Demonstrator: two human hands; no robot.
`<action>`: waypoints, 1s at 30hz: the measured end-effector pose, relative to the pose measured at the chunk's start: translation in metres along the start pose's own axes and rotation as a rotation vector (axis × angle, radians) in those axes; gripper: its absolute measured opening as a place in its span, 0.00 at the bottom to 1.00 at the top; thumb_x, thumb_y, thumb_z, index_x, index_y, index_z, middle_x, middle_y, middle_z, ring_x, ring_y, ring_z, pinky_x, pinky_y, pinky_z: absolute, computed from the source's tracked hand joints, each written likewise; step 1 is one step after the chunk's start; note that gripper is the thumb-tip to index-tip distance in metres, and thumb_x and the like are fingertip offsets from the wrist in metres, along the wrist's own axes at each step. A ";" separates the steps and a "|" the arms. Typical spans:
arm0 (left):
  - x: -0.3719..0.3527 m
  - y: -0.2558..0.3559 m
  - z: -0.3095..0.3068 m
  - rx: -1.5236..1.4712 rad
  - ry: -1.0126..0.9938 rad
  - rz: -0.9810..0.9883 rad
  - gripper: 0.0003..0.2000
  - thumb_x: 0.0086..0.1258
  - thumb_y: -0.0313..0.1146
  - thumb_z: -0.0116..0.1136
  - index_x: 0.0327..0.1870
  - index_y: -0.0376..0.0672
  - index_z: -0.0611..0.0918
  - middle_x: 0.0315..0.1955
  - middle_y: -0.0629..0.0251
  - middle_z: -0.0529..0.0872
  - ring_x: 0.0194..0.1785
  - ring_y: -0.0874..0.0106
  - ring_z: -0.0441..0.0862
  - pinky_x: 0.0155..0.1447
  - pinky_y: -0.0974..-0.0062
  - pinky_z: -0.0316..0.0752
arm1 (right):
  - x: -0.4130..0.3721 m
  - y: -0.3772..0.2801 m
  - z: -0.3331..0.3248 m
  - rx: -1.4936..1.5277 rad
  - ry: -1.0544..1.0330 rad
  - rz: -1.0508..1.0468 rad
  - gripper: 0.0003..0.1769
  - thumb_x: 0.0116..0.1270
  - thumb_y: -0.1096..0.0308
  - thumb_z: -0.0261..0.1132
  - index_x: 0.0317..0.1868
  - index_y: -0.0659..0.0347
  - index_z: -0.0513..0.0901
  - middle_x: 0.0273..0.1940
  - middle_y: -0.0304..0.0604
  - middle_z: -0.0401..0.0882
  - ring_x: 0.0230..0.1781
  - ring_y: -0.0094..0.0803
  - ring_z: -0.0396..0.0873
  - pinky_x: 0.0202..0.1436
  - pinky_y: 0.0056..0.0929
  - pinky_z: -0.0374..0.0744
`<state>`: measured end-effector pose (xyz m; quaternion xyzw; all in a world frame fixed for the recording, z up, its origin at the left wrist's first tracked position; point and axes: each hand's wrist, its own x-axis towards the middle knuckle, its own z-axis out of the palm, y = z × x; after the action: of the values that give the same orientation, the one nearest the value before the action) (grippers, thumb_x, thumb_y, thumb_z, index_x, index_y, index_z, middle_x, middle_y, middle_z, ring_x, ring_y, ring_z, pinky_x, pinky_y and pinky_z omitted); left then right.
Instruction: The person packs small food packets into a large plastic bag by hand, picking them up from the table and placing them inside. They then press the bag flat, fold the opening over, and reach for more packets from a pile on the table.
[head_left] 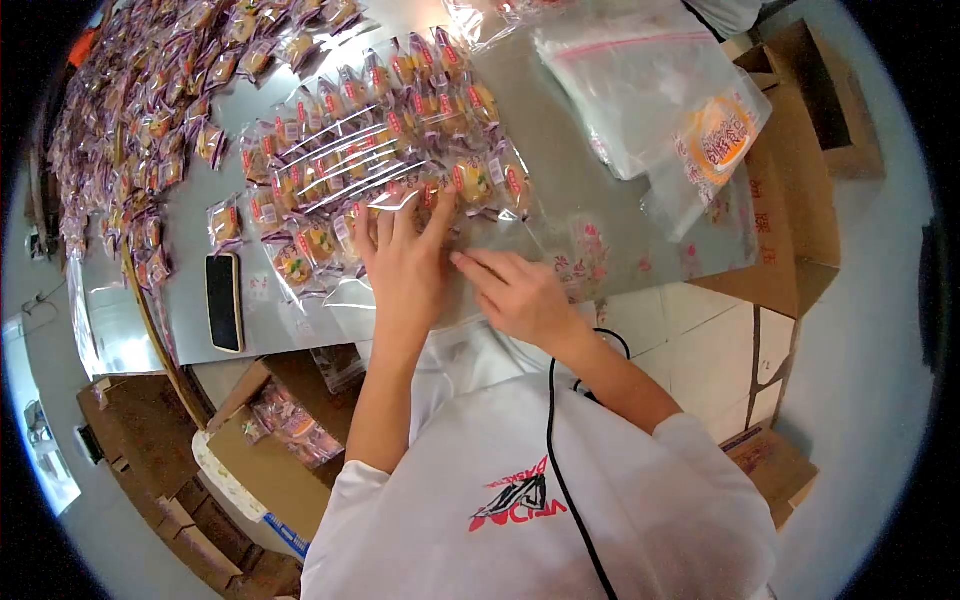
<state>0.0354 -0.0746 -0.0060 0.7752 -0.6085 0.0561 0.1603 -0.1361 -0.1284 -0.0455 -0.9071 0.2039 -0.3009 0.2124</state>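
Small wrapped cakes (470, 180) lie in rows on the metal table, under or inside a shiny clear plastic bag (345, 150). My left hand (405, 240) rests palm down on the near rows, its fingers spread over the wrappers and film. Just right of it, my right hand (520, 295) has its fingers drawn together at the near edge of the clear bag, the fingertips close to my left wrist. A single wrapped cake (225, 222) lies left of the rows.
A large heap of wrapped cakes (150, 120) covers the table's left side. A phone (224, 302) lies near the front edge. Flat printed bags (640, 90) are stacked at the right, beside a cardboard box (790, 190). Another open box (290, 425) stands below the table.
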 end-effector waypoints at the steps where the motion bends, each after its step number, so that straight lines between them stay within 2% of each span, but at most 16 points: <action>1: -0.001 -0.002 0.000 -0.010 -0.023 0.000 0.37 0.60 0.28 0.69 0.76 0.58 0.79 0.63 0.63 0.84 0.70 0.59 0.78 0.81 0.46 0.59 | 0.006 -0.003 0.000 -0.038 -0.002 0.034 0.29 0.65 0.70 0.69 0.68 0.53 0.83 0.61 0.43 0.84 0.39 0.36 0.89 0.36 0.33 0.87; 4: 0.003 -0.006 -0.009 -0.058 -0.011 -0.002 0.37 0.59 0.27 0.70 0.75 0.53 0.79 0.58 0.63 0.87 0.67 0.60 0.80 0.81 0.46 0.61 | 0.031 -0.007 -0.004 -0.127 0.010 0.177 0.28 0.64 0.71 0.70 0.66 0.53 0.85 0.65 0.42 0.84 0.42 0.37 0.91 0.38 0.35 0.89; 5: 0.004 -0.008 -0.011 -0.125 0.039 0.027 0.36 0.57 0.25 0.71 0.73 0.49 0.79 0.52 0.63 0.88 0.64 0.59 0.81 0.80 0.47 0.61 | 0.042 -0.008 -0.003 -0.145 0.033 0.249 0.28 0.62 0.73 0.71 0.65 0.52 0.86 0.66 0.41 0.84 0.43 0.38 0.91 0.39 0.35 0.89; 6: 0.004 -0.010 -0.011 -0.091 0.020 0.020 0.34 0.58 0.28 0.72 0.72 0.49 0.80 0.56 0.62 0.87 0.66 0.59 0.81 0.80 0.48 0.62 | 0.052 -0.006 -0.002 -0.165 0.059 0.318 0.29 0.61 0.75 0.73 0.65 0.51 0.88 0.66 0.40 0.85 0.43 0.39 0.92 0.40 0.35 0.89; 8: 0.000 -0.015 -0.005 -0.024 -0.019 0.008 0.31 0.61 0.32 0.74 0.70 0.49 0.82 0.63 0.60 0.86 0.70 0.59 0.79 0.81 0.50 0.62 | 0.052 0.011 0.009 -0.134 0.168 0.229 0.27 0.63 0.74 0.73 0.64 0.51 0.87 0.66 0.40 0.85 0.45 0.39 0.92 0.41 0.34 0.89; 12: -0.008 -0.021 0.006 -0.111 0.090 0.000 0.28 0.62 0.33 0.75 0.67 0.50 0.84 0.61 0.62 0.87 0.71 0.60 0.79 0.82 0.51 0.59 | 0.036 0.031 0.024 -0.053 0.296 0.223 0.20 0.72 0.67 0.69 0.63 0.53 0.87 0.70 0.40 0.83 0.45 0.39 0.93 0.41 0.35 0.91; 15: -0.007 -0.011 0.004 -0.028 0.057 -0.027 0.32 0.62 0.35 0.74 0.72 0.54 0.81 0.62 0.63 0.86 0.71 0.59 0.78 0.83 0.49 0.56 | 0.036 0.023 0.026 -0.053 0.300 0.295 0.18 0.73 0.66 0.70 0.62 0.53 0.88 0.68 0.42 0.84 0.42 0.42 0.93 0.41 0.36 0.90; 18: -0.003 -0.002 0.003 0.057 0.025 -0.070 0.35 0.62 0.35 0.73 0.75 0.57 0.79 0.64 0.61 0.81 0.71 0.55 0.75 0.82 0.46 0.56 | 0.043 0.014 0.023 -0.024 0.271 0.351 0.19 0.69 0.71 0.73 0.60 0.53 0.88 0.63 0.42 0.88 0.49 0.40 0.92 0.45 0.35 0.89; 21: 0.000 0.003 0.008 0.071 0.084 -0.060 0.35 0.62 0.37 0.74 0.75 0.56 0.80 0.64 0.55 0.80 0.70 0.51 0.74 0.81 0.43 0.58 | 0.041 0.010 0.009 -0.060 0.183 0.338 0.22 0.68 0.73 0.73 0.62 0.55 0.85 0.60 0.43 0.89 0.44 0.43 0.92 0.42 0.37 0.89; 24: 0.005 0.008 0.000 0.052 0.020 -0.112 0.33 0.62 0.39 0.74 0.73 0.54 0.81 0.63 0.51 0.80 0.70 0.50 0.74 0.80 0.43 0.58 | 0.021 0.024 -0.004 -0.018 0.297 -0.033 0.26 0.67 0.75 0.73 0.67 0.57 0.82 0.61 0.47 0.87 0.46 0.47 0.91 0.47 0.37 0.88; 25: 0.005 0.008 0.003 0.054 0.037 -0.119 0.31 0.64 0.41 0.73 0.71 0.52 0.82 0.63 0.48 0.80 0.69 0.49 0.74 0.80 0.42 0.58 | 0.016 0.024 -0.007 -0.047 0.325 0.076 0.28 0.67 0.74 0.72 0.68 0.56 0.81 0.62 0.48 0.86 0.49 0.49 0.89 0.51 0.40 0.87; 27: 0.004 0.009 0.005 0.061 0.065 -0.127 0.29 0.64 0.38 0.71 0.70 0.47 0.82 0.61 0.51 0.82 0.66 0.52 0.77 0.79 0.37 0.56 | 0.016 0.025 -0.017 -0.111 0.384 0.282 0.30 0.67 0.72 0.71 0.70 0.55 0.80 0.63 0.49 0.83 0.57 0.53 0.85 0.58 0.46 0.84; 28: 0.006 0.011 0.008 0.063 0.088 -0.127 0.29 0.64 0.36 0.70 0.69 0.44 0.82 0.60 0.52 0.83 0.64 0.53 0.78 0.79 0.35 0.56 | 0.023 0.032 -0.023 -0.015 0.333 0.341 0.30 0.66 0.72 0.72 0.70 0.55 0.80 0.63 0.49 0.82 0.59 0.53 0.84 0.60 0.46 0.83; 30: 0.001 0.014 0.013 0.047 0.133 -0.087 0.31 0.63 0.36 0.71 0.71 0.45 0.82 0.63 0.55 0.82 0.68 0.54 0.77 0.80 0.34 0.52 | 0.026 0.038 -0.028 0.185 0.216 0.492 0.31 0.65 0.73 0.72 0.69 0.56 0.80 0.63 0.50 0.80 0.63 0.54 0.81 0.64 0.46 0.81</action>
<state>0.0205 -0.0828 -0.0158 0.7990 -0.5607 0.1146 0.1846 -0.1440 -0.1804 -0.0322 -0.7696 0.4113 -0.3525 0.3379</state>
